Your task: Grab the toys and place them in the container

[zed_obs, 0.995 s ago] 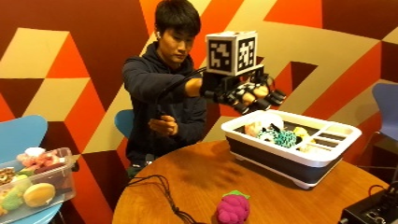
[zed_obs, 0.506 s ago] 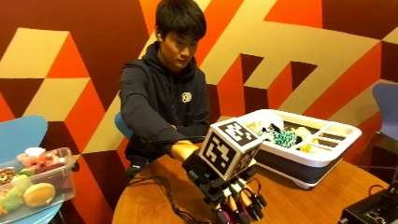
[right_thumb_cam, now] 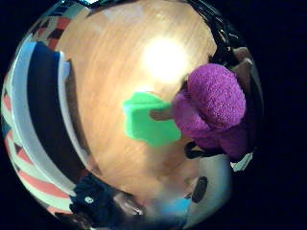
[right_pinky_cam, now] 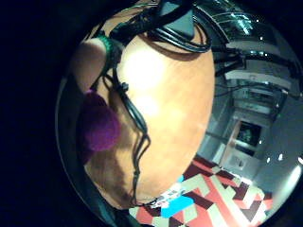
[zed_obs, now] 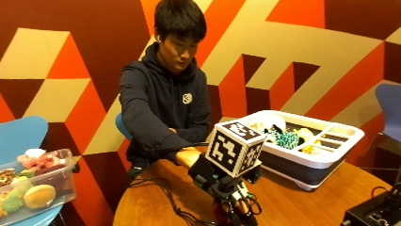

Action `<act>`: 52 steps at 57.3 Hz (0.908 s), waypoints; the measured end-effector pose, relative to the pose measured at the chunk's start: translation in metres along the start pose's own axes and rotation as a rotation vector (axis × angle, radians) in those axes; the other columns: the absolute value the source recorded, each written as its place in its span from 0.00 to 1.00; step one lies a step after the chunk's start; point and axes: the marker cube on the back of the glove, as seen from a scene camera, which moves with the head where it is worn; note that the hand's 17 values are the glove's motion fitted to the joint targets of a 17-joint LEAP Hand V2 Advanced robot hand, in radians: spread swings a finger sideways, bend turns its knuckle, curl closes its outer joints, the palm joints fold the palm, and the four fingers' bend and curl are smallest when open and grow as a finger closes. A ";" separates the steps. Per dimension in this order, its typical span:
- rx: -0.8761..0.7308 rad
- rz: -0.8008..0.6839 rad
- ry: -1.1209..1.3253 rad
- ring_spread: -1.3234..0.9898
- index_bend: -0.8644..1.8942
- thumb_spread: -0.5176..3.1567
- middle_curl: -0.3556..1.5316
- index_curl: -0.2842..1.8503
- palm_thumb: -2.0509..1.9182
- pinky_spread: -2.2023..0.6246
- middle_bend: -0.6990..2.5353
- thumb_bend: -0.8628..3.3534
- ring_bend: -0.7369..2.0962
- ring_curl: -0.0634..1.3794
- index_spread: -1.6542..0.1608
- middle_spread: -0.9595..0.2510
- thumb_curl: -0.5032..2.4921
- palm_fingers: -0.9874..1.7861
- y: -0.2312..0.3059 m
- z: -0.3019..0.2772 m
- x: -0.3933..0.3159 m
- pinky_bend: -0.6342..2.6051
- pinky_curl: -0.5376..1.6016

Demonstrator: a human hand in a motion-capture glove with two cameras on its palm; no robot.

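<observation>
Fingers of the gloved right hand (zed_obs: 233,195) are now lowered from above the container (zed_obs: 313,157) onto the purple plush toy (right_thumb_cam: 213,112) and seem curled around it, so a pick-up is judged underway. Fuzzy, rounded, with a green leaf (right_thumb_cam: 146,120), the toy lies on the wooden table (right_pinky_cam: 175,109), well apart from the container.

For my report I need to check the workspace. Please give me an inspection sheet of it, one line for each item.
Surface: round wooden table.
Job's things: purple plush toy with green leaf on the table under the palm; white container holds toys.
Clutter: clear bin of toys on a blue chair.
Grippers: gloved right hand down at the toy; grip cannot be seen.
Cables: black cables across the table.
Surroundings: orange and brown patterned wall.
</observation>
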 end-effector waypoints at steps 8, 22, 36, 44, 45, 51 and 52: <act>0.016 -0.019 -0.093 0.34 0.54 0.37 0.45 0.38 0.75 0.70 0.45 0.24 0.41 0.22 0.78 0.55 0.37 0.68 0.014 -0.005 -0.004 0.26 0.38; 0.169 -0.054 -0.248 0.36 0.45 0.32 0.42 0.37 0.73 0.64 0.37 0.22 0.50 0.30 0.79 0.58 0.39 0.72 0.066 -0.089 -0.019 0.36 0.43; 0.405 -0.208 -0.322 0.38 0.42 0.31 0.43 0.38 0.73 0.63 0.35 0.21 0.51 0.32 0.78 0.58 0.41 0.73 0.116 -0.219 -0.090 0.38 0.43; 0.462 -0.292 -0.393 0.39 0.40 0.31 0.43 0.39 0.73 0.63 0.35 0.20 0.51 0.32 0.77 0.58 0.42 0.73 0.125 -0.257 -0.151 0.38 0.43; 0.464 -0.303 -0.403 0.39 0.40 0.31 0.43 0.40 0.73 0.63 0.34 0.20 0.51 0.32 0.77 0.58 0.42 0.73 0.124 -0.260 -0.159 0.38 0.43; 0.460 -0.282 -0.351 0.39 0.39 0.31 0.43 0.40 0.73 0.63 0.34 0.20 0.50 0.32 0.76 0.58 0.43 0.74 0.108 -0.261 -0.200 0.39 0.43; 0.456 -0.270 -0.340 0.39 0.39 0.31 0.43 0.40 0.73 0.63 0.34 0.20 0.50 0.32 0.76 0.58 0.43 0.74 0.105 -0.260 -0.205 0.39 0.43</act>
